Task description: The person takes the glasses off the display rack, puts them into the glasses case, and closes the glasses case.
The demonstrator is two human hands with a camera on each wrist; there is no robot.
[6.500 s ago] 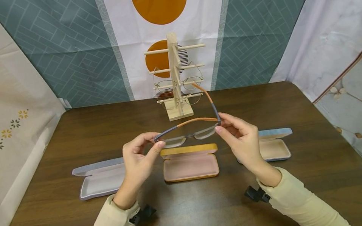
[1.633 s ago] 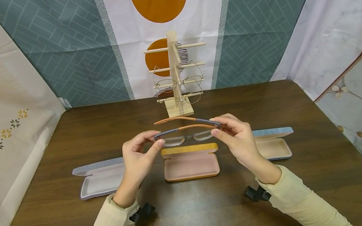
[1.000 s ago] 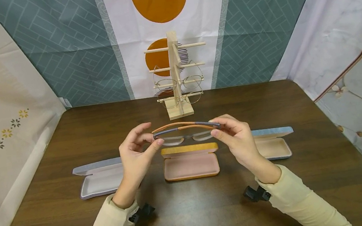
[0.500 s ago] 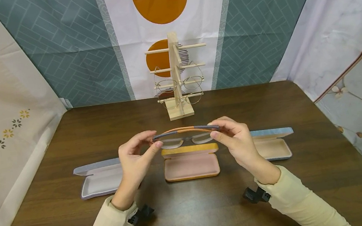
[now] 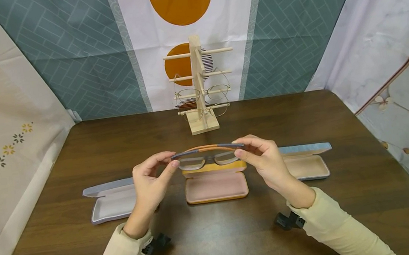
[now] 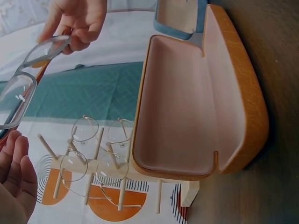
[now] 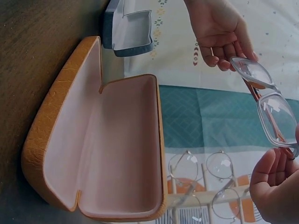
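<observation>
With left hand point(image 5: 151, 174), pinches the left end of the eyeglasses point(image 5: 209, 147) between thumb and fingers; with right hand point(image 5: 264, 158), does just the same at the right end. A narrow grip on both sides, holding the frame by its corners! Holds the eyeglasses up in the air, stretched from left to right, in the head view overlapping the raised lid of the yellow case point(image 5: 216, 188), in both wrist views well apart from it. Has both temples folded across each other, blue near the hinges, orange further along, with the lenses below.

And beneath, in the middle of the dark wooden table point(image 5: 220, 246): that yellow case, pink-lined, open, with its lid up on the far side. To the left, partly behind the left hand: the lavender case point(image 5: 114, 206), open too. Over to the right, partly covered by the right hand: the blue case point(image 5: 308, 167), also open, lined in beige. Further off, near the far edge: the wooden stand point(image 5: 197, 68), upright, bearing the upper wire glasses point(image 5: 218, 96) and, just below, the lower wire glasses point(image 5: 219, 111). Behind everything, the teal cloth point(image 5: 82, 57).
</observation>
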